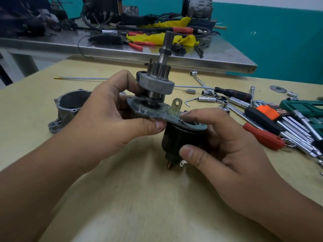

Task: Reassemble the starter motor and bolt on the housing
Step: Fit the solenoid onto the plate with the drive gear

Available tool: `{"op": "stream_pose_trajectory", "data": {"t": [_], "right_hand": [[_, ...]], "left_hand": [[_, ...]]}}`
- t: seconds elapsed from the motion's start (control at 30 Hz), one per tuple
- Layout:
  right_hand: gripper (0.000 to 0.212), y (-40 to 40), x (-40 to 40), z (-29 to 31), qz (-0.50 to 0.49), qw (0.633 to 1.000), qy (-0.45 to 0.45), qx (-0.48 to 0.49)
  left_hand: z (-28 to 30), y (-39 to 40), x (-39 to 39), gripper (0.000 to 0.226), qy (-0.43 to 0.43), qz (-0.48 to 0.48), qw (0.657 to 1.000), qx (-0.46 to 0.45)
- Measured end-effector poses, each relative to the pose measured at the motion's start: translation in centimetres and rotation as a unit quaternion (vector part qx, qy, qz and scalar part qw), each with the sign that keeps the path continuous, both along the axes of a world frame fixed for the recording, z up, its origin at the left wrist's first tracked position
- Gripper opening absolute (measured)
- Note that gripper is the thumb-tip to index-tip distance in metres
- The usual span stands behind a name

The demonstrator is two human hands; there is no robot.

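Starter motor assembly (157, 95) held clear of the tan tabletop (122, 189), shaft end up and tilted slightly to the right. Left hand (104, 117) wraps the side of the unit under the pinion gear: thumb tip pressed against the lower edge of the grey mounting plate (150, 112), other fingers curled behind the drive collar (their tips hidden by the part). Right hand (225, 142) grips the black cylindrical body (174, 138) below the plate: thumb across its lower front, index finger laid on top of the plate beside the brass terminal tab (175, 106), remaining fingers curled behind and out of sight. Both grips closed on the assembly, neither hand free. Copper-coloured stud visible at the bottom end of the black body. The cast aluminium housing (70, 107) lies on the table to the left, just behind the left hand, open mouth facing up, apart from the motor. Sockets, hex keys (286, 123) and screwdrivers are scattered on the table to the right.
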State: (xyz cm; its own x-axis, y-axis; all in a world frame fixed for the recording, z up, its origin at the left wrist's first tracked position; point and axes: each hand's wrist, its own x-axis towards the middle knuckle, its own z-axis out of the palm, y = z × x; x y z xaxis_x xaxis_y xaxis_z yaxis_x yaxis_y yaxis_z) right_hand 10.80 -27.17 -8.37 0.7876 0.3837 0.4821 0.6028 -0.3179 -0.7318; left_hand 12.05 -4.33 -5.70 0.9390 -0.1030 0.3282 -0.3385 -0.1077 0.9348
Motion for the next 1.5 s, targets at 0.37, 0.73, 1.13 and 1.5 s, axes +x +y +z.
{"op": "stream_pose_trajectory", "data": {"t": [0.37, 0.73, 1.13, 1.5], "right_hand": [[0.049, 0.1, 0.0, 0.2, 0.006, 0.999, 0.007, -0.041], [0.041, -0.4, -0.2, 0.2, 0.014, 0.999, -0.002, -0.033], [0.051, -0.2, -0.3, 0.0, 0.018, 0.999, 0.027, -0.003], [0.032, -0.4, -0.4, 0.1, 0.018, 0.999, -0.018, -0.039]], "left_hand": [[-0.1, 1.4, 1.0, 0.058, 0.031, -0.068, 0.997, -0.027], [1.1, 1.5, 0.3, 0.058, -0.104, -0.042, 0.990, 0.090], [0.5, 0.7, 0.1, 0.051, -0.100, -0.013, 0.994, 0.048], [-0.1, 1.0, 0.9, 0.053, -0.055, 0.053, 0.990, -0.114]]}}
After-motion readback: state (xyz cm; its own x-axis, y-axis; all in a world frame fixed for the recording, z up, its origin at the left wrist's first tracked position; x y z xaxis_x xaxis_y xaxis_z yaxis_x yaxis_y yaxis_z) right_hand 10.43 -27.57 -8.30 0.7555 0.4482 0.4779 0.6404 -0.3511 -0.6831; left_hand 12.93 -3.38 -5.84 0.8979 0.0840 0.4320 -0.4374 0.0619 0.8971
